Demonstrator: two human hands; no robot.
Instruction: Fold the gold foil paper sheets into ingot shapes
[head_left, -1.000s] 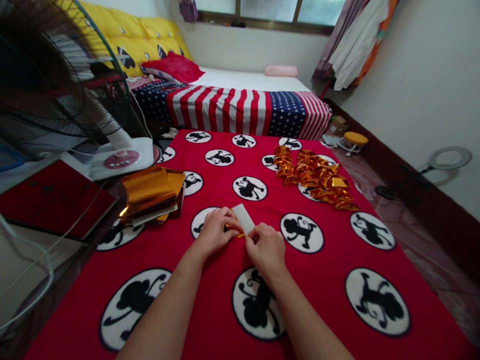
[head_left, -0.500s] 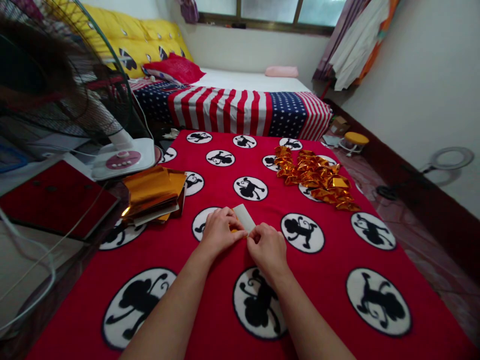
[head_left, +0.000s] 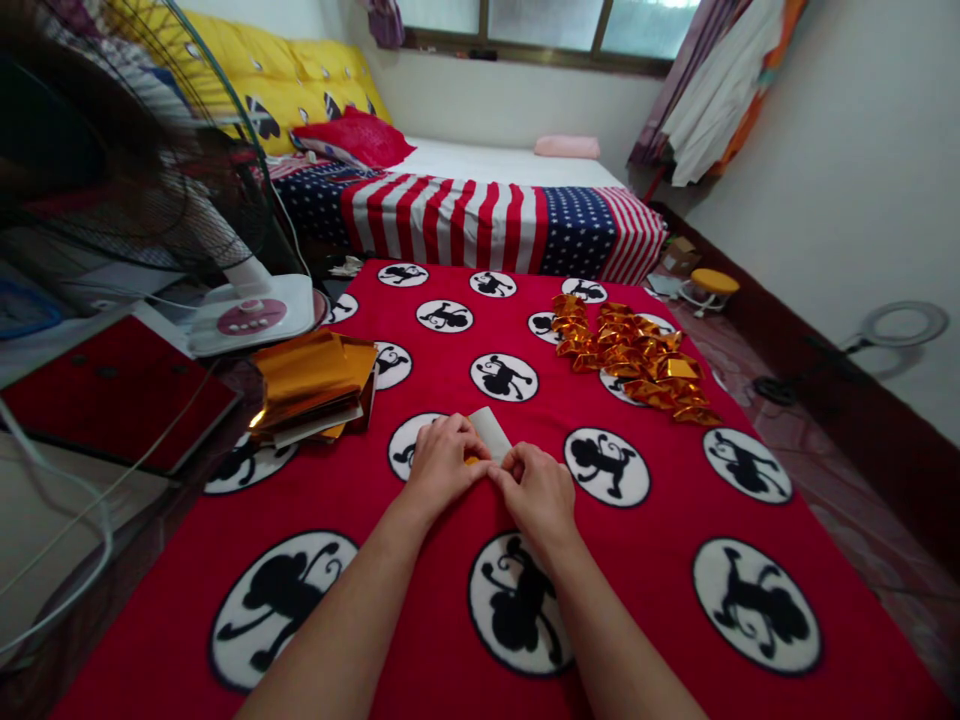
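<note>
A small sheet of foil paper (head_left: 490, 434), pale side up with a bit of gold showing near the fingers, lies on the red cloth (head_left: 637, 560) in front of me. My left hand (head_left: 448, 460) is closed on its left and near edge. From the other side my right hand (head_left: 536, 488) pinches the near right corner. The thumbs meet at the near edge, and the fingers hide much of the paper. To the left sits a stack of gold foil sheets (head_left: 311, 380). Several folded gold foil pieces (head_left: 637, 355) are heaped at the far right of the cloth.
An electric fan (head_left: 251, 315) stands at the left, beside a dark red panel (head_left: 112, 385) and a white cable (head_left: 105, 530). Beyond the cloth is a bed with a striped and starred cover (head_left: 465, 215). A yellow-topped stool (head_left: 714, 283) is on the floor at right.
My thumbs have come closer together at the paper's near edge. Both hands stay on the paper, and the whole view has shifted slightly.
</note>
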